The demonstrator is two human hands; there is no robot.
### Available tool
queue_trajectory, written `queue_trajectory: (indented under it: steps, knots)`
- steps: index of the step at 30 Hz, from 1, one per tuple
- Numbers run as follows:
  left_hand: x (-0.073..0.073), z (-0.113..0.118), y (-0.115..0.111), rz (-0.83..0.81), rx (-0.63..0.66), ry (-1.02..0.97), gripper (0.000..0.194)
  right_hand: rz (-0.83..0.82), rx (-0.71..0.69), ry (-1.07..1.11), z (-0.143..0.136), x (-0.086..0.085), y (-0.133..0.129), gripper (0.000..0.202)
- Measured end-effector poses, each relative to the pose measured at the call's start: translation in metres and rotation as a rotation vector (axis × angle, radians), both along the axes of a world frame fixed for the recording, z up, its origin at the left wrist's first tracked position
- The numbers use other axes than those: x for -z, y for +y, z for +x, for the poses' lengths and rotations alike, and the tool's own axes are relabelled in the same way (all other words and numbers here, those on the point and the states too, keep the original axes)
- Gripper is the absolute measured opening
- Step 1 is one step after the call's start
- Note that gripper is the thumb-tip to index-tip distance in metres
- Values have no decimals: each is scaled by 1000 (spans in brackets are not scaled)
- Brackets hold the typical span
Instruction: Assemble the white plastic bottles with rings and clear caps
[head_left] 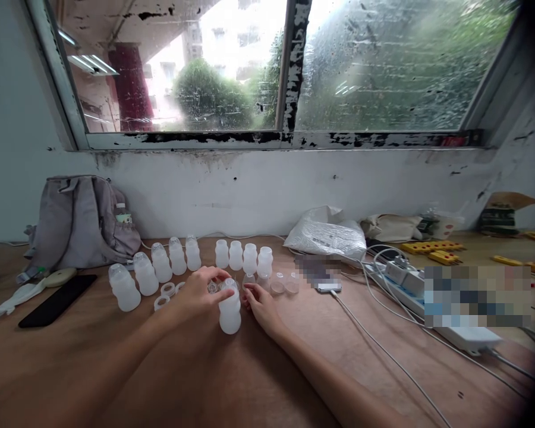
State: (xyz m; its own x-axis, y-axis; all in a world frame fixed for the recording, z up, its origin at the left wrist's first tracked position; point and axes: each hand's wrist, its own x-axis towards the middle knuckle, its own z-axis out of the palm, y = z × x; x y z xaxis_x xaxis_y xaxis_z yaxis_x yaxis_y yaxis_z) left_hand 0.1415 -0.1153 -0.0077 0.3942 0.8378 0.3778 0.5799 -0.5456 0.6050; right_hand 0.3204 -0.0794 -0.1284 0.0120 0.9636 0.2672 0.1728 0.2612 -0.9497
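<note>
A frosted white baby bottle [230, 318] with a clear cap stands upright on the table in front of me. My left hand [205, 288] has its thumb and fingers around the top of this bottle. Just right of it is my right hand [262, 304], its fingers loosely curled, with a small gap to the bottle and nothing visible in them. Several capped bottles [146, 276] line up on the left. Behind my hands is a row of uncapped bottles [250, 260]. White collar rings [162, 302] lie beside my left wrist, and clear caps [291, 284] sit right of my right hand.
A phone on a white cable [361, 330] and a white power strip [468, 337] are on the right. A silver pouch [327, 235] rests by the wall. At left are a grey backpack [82, 223] and a black phone-like slab [57, 301]. Yellow tools lie far right.
</note>
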Motion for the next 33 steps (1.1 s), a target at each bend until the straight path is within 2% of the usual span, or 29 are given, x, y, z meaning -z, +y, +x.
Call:
queue_trajectory:
  steps: [3,7,11,15,19,26,30,33]
  knots:
    - [-17,-3,14,18,8,102,27,11,8,-33,1,-2,-3,31]
    - [-37,-16,48,147,-168,186,31,50,14,-87,2,-1,-2,29]
    - [-49,-30,96,154,-304,341,32,61,5,-105,2,0,-1,26]
    - [-39,-34,137,112,-416,493,33,74,8,-122,2,0,-1,23]
    - [-23,-32,159,98,-460,527,31,95,5,-150,2,2,0,23]
    - [-9,-32,166,97,-485,536,36,80,6,-188,3,2,2,24]
    - [-9,-30,165,123,-474,533,42,89,11,-199,3,0,0,26]
    - [-11,-26,156,168,-485,520,47,90,10,-217,2,-1,-1,26]
